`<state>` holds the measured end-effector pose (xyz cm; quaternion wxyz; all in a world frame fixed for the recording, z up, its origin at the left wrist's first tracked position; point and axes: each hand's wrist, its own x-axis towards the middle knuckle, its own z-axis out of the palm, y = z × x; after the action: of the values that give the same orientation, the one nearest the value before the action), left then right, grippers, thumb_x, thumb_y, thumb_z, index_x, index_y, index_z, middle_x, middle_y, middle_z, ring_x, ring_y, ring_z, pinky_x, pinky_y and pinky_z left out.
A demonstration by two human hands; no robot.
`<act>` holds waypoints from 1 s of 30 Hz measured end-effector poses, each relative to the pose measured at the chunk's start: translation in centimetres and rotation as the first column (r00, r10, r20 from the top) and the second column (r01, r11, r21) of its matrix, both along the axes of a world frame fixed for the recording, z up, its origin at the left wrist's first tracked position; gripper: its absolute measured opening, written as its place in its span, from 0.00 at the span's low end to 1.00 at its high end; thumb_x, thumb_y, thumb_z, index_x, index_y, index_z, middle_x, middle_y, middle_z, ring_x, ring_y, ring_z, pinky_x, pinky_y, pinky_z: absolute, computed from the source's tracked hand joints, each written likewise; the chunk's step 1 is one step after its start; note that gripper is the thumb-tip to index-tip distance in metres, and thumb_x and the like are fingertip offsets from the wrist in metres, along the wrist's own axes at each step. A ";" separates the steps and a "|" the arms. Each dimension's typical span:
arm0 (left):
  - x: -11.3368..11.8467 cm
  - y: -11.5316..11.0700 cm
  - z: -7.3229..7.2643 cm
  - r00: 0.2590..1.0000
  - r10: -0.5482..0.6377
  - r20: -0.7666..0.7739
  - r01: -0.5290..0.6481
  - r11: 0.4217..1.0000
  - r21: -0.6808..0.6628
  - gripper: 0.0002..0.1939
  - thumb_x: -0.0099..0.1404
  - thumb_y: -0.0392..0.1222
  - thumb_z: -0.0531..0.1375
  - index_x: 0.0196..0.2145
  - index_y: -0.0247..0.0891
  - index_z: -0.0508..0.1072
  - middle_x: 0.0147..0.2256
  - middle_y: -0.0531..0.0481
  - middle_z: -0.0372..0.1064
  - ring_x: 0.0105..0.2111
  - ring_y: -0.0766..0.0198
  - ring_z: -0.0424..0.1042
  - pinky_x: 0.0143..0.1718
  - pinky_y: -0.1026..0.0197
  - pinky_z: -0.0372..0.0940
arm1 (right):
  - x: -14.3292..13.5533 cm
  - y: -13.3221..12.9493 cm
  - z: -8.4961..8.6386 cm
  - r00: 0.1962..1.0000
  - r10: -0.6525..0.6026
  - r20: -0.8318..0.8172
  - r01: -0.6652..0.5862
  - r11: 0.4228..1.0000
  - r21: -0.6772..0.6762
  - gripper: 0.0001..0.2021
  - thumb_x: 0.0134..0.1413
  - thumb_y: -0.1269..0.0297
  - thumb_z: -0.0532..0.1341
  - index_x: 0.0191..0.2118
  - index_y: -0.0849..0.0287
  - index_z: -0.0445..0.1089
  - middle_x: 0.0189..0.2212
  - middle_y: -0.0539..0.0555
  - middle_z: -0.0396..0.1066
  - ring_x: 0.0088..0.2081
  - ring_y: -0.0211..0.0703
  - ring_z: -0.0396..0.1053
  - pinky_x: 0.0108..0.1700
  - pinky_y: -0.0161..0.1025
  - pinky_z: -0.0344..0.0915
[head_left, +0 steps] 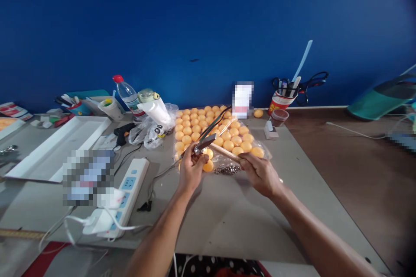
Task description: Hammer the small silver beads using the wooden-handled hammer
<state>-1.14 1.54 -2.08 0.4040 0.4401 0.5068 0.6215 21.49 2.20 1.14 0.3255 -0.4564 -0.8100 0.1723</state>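
My right hand (261, 173) is closed round the light wooden handle of a hammer (225, 152), whose dark metal head points left. My left hand (191, 166) is closed at the head's end, fingers round a small shiny metal piece (197, 149) that is too small to name. The hammer head lies right over that piece; whether they touch, I cannot tell. Behind and beneath both hands lie rows of orange balls (196, 129) in clear plastic. Near my right fingers is a heap of small dark metal parts (228, 169) in clear film.
To the left are a white power strip (131, 190) with plugs, a blurred phone (89, 177), a white tray (61, 147), a black glue gun (123, 133) and a bottle (126, 95). A cup of pens and scissors (282, 100) stands at the back right. Cables cross the grey mat (227, 220).
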 end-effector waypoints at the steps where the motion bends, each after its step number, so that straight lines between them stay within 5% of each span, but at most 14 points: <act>1: 0.0 0.0 0.1 1.000 0.006 0.007 -0.006 1.000 -0.002 0.27 0.56 0.50 0.68 0.51 0.40 0.69 0.36 0.50 0.72 0.30 0.66 0.71 0.34 0.64 0.67 | 0.0 0.0 0.0 1.000 0.011 -0.017 -0.011 1.000 0.011 0.14 0.65 0.60 0.48 0.41 0.59 0.69 0.25 0.53 0.73 0.26 0.41 0.69 0.28 0.35 0.61; 16: -0.1 0.4 0.4 0.993 0.118 0.005 -0.119 0.992 0.049 0.23 0.54 0.46 0.69 0.45 0.39 0.68 0.34 0.52 0.70 0.28 0.67 0.70 0.34 0.62 0.68 | 0.1 0.2 -0.3 0.999 -0.011 0.048 0.013 0.999 -0.044 0.14 0.64 0.60 0.49 0.41 0.59 0.69 0.25 0.52 0.73 0.25 0.42 0.69 0.28 0.36 0.60; 24: 0.3 0.1 1.1 0.992 0.109 0.059 -0.112 0.992 0.053 0.20 0.55 0.46 0.68 0.43 0.39 0.68 0.38 0.50 0.71 0.32 0.66 0.71 0.35 0.63 0.69 | -0.2 0.3 0.4 0.990 -0.052 -0.133 0.036 0.992 -0.117 0.16 0.65 0.59 0.48 0.28 0.57 0.63 0.21 0.49 0.65 0.23 0.38 0.63 0.27 0.34 0.58; 30: 0.3 -0.4 1.5 0.982 -0.016 0.186 0.020 1.000 -0.019 0.28 0.60 0.47 0.63 0.57 0.45 0.63 0.36 0.52 0.71 0.28 0.68 0.71 0.33 0.63 0.68 | -0.7 0.3 0.2 0.986 -0.047 -0.159 0.024 0.989 -0.144 0.16 0.65 0.59 0.48 0.27 0.56 0.61 0.21 0.49 0.65 0.23 0.37 0.62 0.28 0.34 0.59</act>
<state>-0.81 1.17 -0.57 0.4597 0.3802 0.4693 0.6510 20.83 2.46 1.37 0.3599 -0.4773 -0.7583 0.2602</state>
